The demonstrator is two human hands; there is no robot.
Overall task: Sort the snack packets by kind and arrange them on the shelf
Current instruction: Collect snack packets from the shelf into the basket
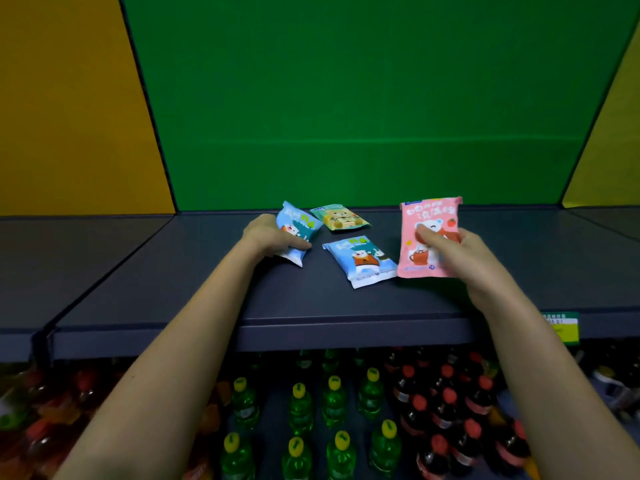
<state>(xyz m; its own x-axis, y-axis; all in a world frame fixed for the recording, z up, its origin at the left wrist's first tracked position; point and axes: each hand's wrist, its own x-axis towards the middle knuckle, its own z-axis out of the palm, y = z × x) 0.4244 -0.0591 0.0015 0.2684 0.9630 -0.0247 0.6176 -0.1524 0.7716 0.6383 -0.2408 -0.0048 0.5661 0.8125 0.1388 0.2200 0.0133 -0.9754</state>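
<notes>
Left hand [268, 237]: fingers curled round a blue packet [299, 225], which is tipped up on the shelf [207, 271].
Right hand [450, 251]: thumb on the front of a pink packet [427, 237], fingers behind it, holding it upright.
Other packets: a second blue packet [360, 261] lies flat between the hands; a yellow packet [341, 218] lies flat behind it, near the wall [346, 98].
Shelf: dark grey and long.
Wall: green at the back, yellow at both sides.
Below: green bottles [332, 403] with yellow caps, dark bottles [446, 403] with red caps.
</notes>
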